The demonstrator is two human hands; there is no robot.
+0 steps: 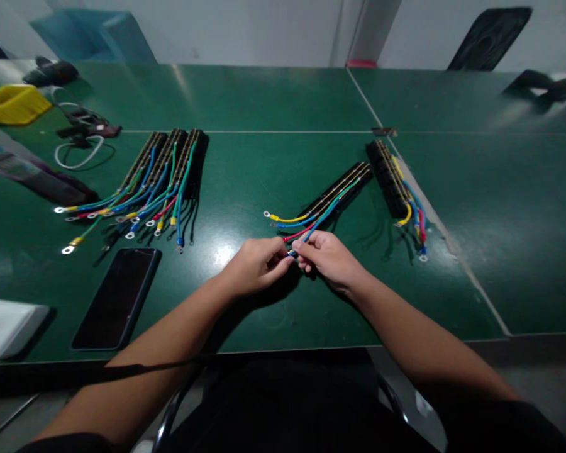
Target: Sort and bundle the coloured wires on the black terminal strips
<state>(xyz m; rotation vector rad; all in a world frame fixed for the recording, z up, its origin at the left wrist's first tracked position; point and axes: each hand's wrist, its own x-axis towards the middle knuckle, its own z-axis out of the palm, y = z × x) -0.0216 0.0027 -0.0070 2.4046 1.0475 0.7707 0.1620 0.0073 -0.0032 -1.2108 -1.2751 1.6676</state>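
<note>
In front of me a black terminal strip (pixel 338 189) lies at a slant, with yellow, blue, red and green wires running from it toward my hands. My left hand (pixel 260 264) pinches the end of a blue wire, where a bit of metal shows between the fingertips. Close beside it, my right hand (pixel 327 258) grips the same blue wire (pixel 311 231) a little higher up. The yellow wire (pixel 290 219) ends in a bare ring terminal (pixel 266 214) to the left. A red wire (pixel 298 234) passes just above my fingers, its end hidden by my left hand.
Several wired strips (pixel 163 160) lie side by side at the left; another strip (pixel 389 179) lies at the right. A phone (pixel 117 299), a white box (pixel 9 327), a yellow bin (pixel 16 104) and a coiled cable (pixel 78 154) are also on the green table (pixel 264 100).
</note>
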